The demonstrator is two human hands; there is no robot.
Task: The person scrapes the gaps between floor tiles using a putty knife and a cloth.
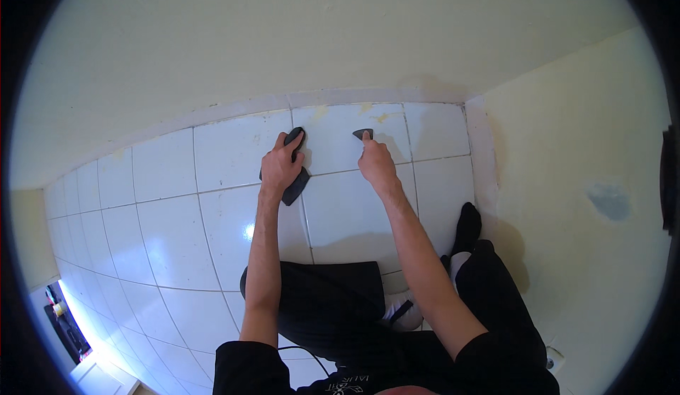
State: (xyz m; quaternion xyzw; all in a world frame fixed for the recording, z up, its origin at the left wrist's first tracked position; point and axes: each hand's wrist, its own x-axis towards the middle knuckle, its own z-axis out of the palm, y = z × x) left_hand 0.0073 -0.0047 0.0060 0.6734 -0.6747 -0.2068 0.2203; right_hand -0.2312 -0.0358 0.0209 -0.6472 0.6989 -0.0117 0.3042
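The person crouches on the white tiled floor close to where it meets the pale wall, both arms stretched forward. The left hand is clenched around a dark flat pad that lies pressed on the tiles across a grout line. The right hand lies mostly released, its forefinger pinning a small dark wedge to the tile just beside the pad.

2 hands — 2 dark pads

Glossy white floor tiles, matt dark pad
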